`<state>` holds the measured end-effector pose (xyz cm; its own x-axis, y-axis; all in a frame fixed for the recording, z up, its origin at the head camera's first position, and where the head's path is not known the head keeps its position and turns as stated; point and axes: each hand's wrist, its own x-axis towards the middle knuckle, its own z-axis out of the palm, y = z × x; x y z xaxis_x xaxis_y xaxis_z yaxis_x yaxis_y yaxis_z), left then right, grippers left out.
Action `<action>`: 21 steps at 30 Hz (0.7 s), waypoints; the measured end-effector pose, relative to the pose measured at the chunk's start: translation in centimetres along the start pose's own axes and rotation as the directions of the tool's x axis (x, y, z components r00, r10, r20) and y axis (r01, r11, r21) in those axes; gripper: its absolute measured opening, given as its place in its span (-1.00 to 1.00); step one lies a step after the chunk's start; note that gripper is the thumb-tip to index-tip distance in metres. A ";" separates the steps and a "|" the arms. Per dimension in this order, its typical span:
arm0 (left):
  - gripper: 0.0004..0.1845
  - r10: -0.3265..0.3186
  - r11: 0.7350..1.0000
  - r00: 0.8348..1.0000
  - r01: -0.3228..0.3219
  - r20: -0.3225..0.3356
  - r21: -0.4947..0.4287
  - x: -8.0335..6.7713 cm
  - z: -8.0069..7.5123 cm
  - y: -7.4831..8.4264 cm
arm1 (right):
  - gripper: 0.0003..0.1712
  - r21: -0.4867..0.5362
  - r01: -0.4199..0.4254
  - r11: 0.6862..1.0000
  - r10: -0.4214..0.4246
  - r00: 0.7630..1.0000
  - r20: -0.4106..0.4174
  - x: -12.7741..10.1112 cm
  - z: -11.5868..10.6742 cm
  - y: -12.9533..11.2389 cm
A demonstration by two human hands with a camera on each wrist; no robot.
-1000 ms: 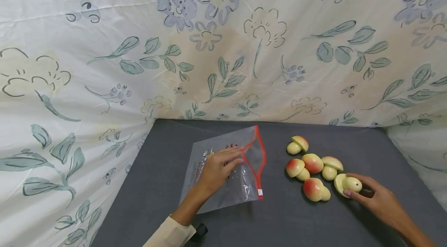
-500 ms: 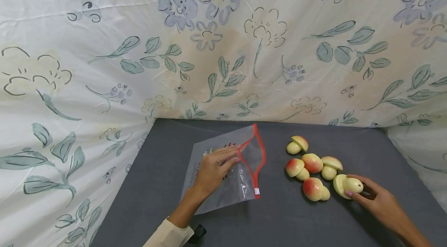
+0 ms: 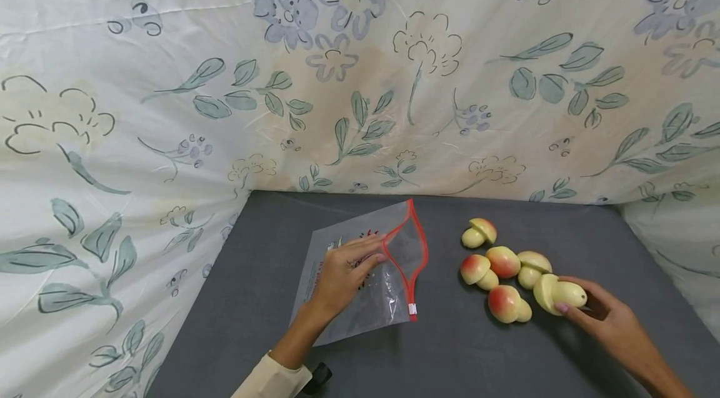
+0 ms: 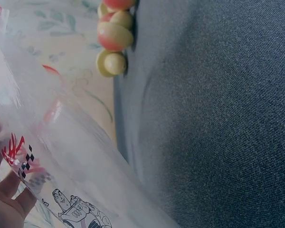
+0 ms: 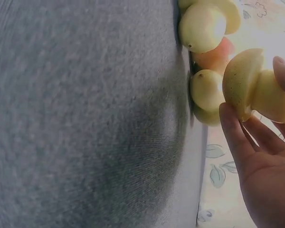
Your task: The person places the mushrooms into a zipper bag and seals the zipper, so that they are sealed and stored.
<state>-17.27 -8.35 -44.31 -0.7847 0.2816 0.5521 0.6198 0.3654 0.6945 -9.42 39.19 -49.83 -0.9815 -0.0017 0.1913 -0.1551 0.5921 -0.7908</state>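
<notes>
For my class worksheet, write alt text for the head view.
A person's right hand grips an artificial mushroom beside five other mushrooms on a dark grey tabletop, while the left hand holds a clear slider bag with its red-edged mouth open. Flower-printed fabric hangs behind.

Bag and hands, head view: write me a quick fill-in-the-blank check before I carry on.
The left hand holds the bag near its mouth, which is edged in ____.
That mouth stands ____, not shut.
The right hand grips a piece with cap and stem, shaped like a ____.
Missing words: red; open; mushroom.
</notes>
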 end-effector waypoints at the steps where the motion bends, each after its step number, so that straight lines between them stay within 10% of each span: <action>1: -0.63 -0.003 1.000 1.000 0.003 0.001 0.001 0.0 0.0 0.0 | -0.37 0.009 0.010 1.000 -0.010 1.000 0.000 0.0 0.0 -0.1; 21: -0.63 0.012 1.000 1.000 -0.012 0.001 0.003 0.0 -0.1 0.1 | -0.39 0.149 0.008 0.989 -0.015 0.999 0.041 -0.2 0.3 -2.4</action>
<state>-17.18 -8.38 -44.25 -0.7773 0.2869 0.5600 0.6291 0.3650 0.6863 -8.88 37.50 -48.15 -0.9829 -0.0432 0.1789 -0.1782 0.4657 -0.8668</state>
